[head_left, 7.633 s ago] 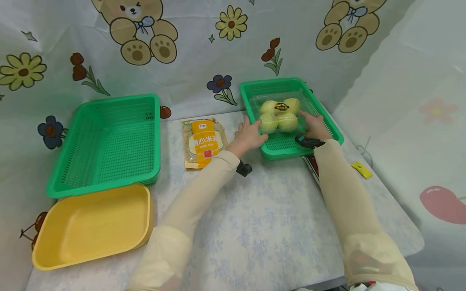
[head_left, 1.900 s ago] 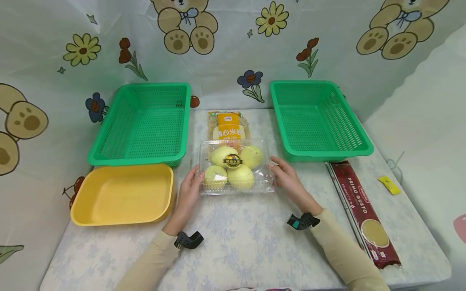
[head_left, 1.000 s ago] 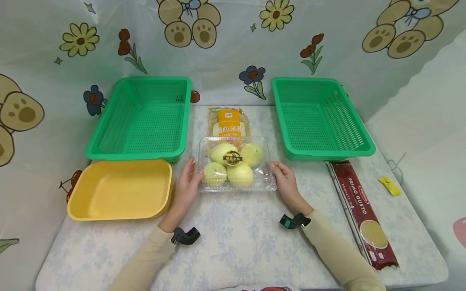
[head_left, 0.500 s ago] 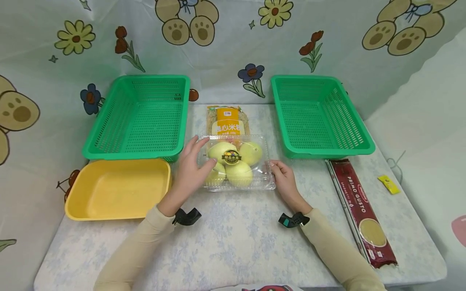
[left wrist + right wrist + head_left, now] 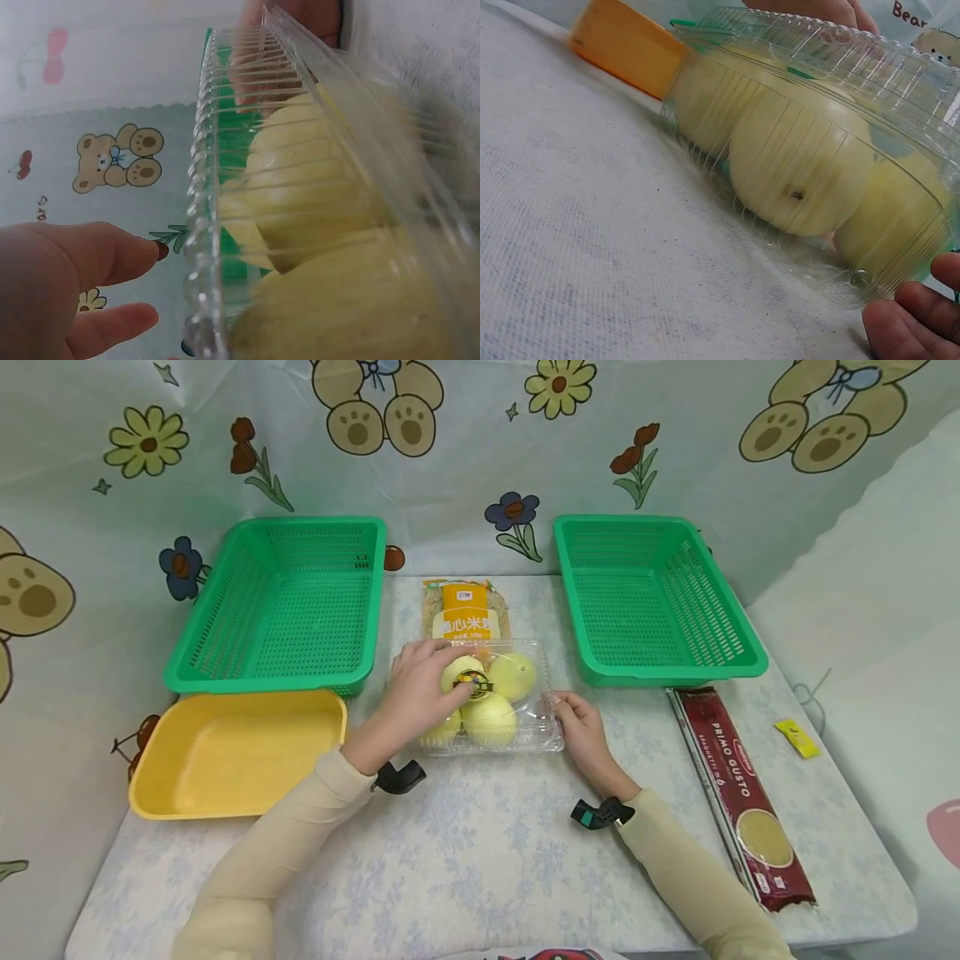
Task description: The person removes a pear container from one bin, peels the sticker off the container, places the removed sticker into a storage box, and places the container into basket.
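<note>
A clear plastic clamshell box (image 5: 534,725) of pale yellow-green fruit (image 5: 491,720) lies mid-table in the head view, a black label on its lid. Over its left part reaches my left hand (image 5: 420,687), fingers extended, covering that edge and some fruit. The left wrist view shows the left thumb and a finger (image 5: 112,255) apart beside the ribbed lid. My right hand (image 5: 587,737) holds the right edge of the box; in the right wrist view its fingertips (image 5: 907,319) are at the lower corner. Behind the box, a rice noodle packet (image 5: 465,610) is partly covered.
Two green baskets (image 5: 367,635) (image 5: 667,675) stand at the back left and right. A yellow tub (image 5: 240,756) sits at left front. A dark red spaghetti pack (image 5: 742,793) lies at right, with a small yellow packet (image 5: 797,738) beyond it.
The box came out of the right basket to the middle of the table. Lately my left hand has left its left edge and moved right over the lid; the right hand stays put.
</note>
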`<state>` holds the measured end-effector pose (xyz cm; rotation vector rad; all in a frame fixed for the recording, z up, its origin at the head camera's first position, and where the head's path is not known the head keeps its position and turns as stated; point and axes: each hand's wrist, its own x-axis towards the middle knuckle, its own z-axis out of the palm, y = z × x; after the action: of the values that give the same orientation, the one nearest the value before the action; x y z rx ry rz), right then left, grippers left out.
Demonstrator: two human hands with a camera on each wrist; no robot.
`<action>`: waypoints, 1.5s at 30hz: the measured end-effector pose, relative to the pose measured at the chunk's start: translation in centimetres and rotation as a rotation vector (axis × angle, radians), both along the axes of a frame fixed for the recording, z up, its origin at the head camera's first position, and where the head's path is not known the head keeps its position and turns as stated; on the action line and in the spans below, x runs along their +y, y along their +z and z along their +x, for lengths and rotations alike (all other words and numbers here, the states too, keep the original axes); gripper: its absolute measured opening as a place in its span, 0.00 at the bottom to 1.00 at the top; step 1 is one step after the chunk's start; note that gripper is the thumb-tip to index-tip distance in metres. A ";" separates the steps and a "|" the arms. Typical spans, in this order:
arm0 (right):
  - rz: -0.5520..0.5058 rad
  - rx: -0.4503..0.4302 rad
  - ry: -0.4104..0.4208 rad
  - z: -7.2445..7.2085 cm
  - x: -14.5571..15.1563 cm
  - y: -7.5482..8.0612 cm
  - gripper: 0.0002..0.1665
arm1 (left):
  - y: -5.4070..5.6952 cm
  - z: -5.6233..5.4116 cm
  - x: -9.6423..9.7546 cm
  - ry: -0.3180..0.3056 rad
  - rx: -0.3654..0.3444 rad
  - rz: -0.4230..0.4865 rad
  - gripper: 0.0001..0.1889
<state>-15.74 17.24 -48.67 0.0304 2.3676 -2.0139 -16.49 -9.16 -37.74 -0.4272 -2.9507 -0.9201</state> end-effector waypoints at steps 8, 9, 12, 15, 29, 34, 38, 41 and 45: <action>0.030 -0.020 -0.010 0.1 0.0 0.1 0.22 | 1.3 -1.1 0.9 -0.071 -0.050 -0.206 0.28; 0.029 -0.018 -0.009 0.1 0.0 0.2 0.22 | 1.4 -1.2 1.0 -0.083 -0.060 -0.224 0.28; 0.015 -0.012 -0.005 0.1 0.1 0.0 0.22 | 1.6 -1.5 1.2 -0.112 -0.082 -0.264 0.26; 0.002 -0.007 0.004 0.1 0.0 0.0 0.22 | 1.8 -1.8 1.4 -0.127 -0.094 -0.294 0.24; 0.022 -0.011 -0.005 0.2 0.1 -0.3 0.22 | 2.1 -3.1 1.7 -0.148 -0.152 -0.356 0.13; 0.029 -0.002 -0.009 0.0 0.1 -0.3 0.22 | 1.9 -3.4 1.7 -0.145 -0.166 -0.350 0.11; 0.026 0.006 -0.008 0.0 0.1 -0.3 0.21 | 1.9 -3.6 1.7 -0.140 -0.179 -0.345 0.11; 0.032 0.015 -0.004 0.0 0.1 -0.4 0.21 | 1.9 -3.6 1.7 -0.140 -0.181 -0.331 0.11; 0.039 0.023 0.004 0.0 0.2 -0.4 0.21 | 1.9 -3.5 1.7 -0.143 -0.183 -0.310 0.12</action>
<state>-15.74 17.45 -49.06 0.0032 2.4182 -1.9766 -19.98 -7.44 -35.85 -0.6007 -3.2800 -0.5339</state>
